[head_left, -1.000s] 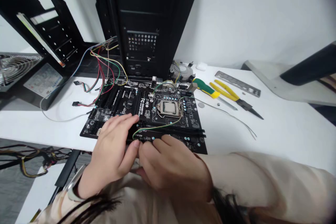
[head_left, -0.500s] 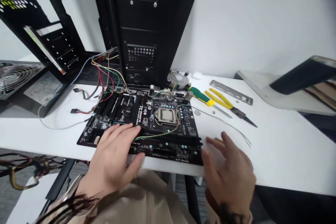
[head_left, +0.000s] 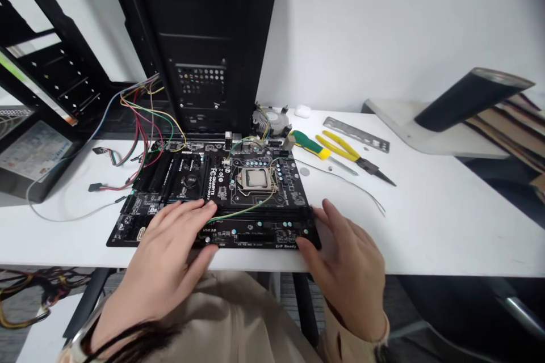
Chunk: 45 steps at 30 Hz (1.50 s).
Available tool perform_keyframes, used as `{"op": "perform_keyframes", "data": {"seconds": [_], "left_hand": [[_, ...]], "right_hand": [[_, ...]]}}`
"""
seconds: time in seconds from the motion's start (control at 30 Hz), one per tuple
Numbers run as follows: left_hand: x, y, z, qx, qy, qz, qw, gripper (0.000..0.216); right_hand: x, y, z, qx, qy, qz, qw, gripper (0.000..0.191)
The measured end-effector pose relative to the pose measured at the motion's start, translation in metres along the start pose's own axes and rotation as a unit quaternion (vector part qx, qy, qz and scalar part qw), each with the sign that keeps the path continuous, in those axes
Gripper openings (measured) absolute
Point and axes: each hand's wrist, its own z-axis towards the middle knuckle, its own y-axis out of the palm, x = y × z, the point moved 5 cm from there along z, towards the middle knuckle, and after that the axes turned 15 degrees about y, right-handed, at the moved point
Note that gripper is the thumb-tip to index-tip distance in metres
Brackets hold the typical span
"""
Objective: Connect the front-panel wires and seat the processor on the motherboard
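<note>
A black Gigabyte motherboard (head_left: 221,195) lies flat on the white table, its near edge at the table's front edge. My left hand (head_left: 164,249) lies over the board's near left part, fingers on top and thumb at the near edge. My right hand (head_left: 344,272) clasps the near right corner, fingers along the right edge and thumb on the near edge. A CPU (head_left: 254,179) sits in the socket at the board's middle. A thin green-and-yellow wire (head_left: 242,212) runs across the board just beyond my fingers.
An upright black computer case (head_left: 200,28) stands behind the board, with red, yellow, green and blue leads trailing to the left. To the right lie a CPU cooler (head_left: 269,122), a green-handled screwdriver (head_left: 309,144), yellow-handled pliers (head_left: 340,150) and a metal I/O shield (head_left: 355,134).
My right hand came off the board's near edge, moved out to the right, and returned to its near right corner. My left hand stays on the board. The view has shifted, so everything sits further left.
</note>
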Motion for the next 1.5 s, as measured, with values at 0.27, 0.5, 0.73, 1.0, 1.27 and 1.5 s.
{"op": "perform_keyframes", "data": {"seconds": [0.27,0.5,0.73,1.0,1.27,1.5], "left_hand": [[0.0018,0.0001,0.0027,-0.019,0.015,-0.010,1.000,0.043],[-0.0007,0.0027,0.0012,-0.030,-0.006,-0.020,0.999,0.045],[0.0001,0.0011,0.0015,0.013,-0.021,-0.028,0.999,0.042],[0.0011,-0.0008,0.0002,0.041,-0.006,-0.021,0.999,0.035],[0.0002,-0.0014,0.0021,0.026,0.014,-0.040,0.999,0.032],[0.0019,-0.0002,0.0006,0.025,0.011,-0.019,0.999,0.033]], "right_hand": [[-0.0005,0.0006,0.0009,-0.017,0.013,-0.005,1.000,0.053],[0.0003,-0.0006,0.0018,-0.048,-0.007,0.020,0.999,0.058],[-0.0006,0.0001,0.0006,0.002,0.022,0.011,1.000,0.060],[-0.0008,-0.0050,-0.0020,0.055,-0.004,0.042,0.998,0.051],[-0.0001,-0.0057,-0.0020,0.050,-0.028,0.024,0.998,0.049],[-0.0048,-0.0060,0.0018,0.020,-0.072,0.014,0.997,0.036]]}}
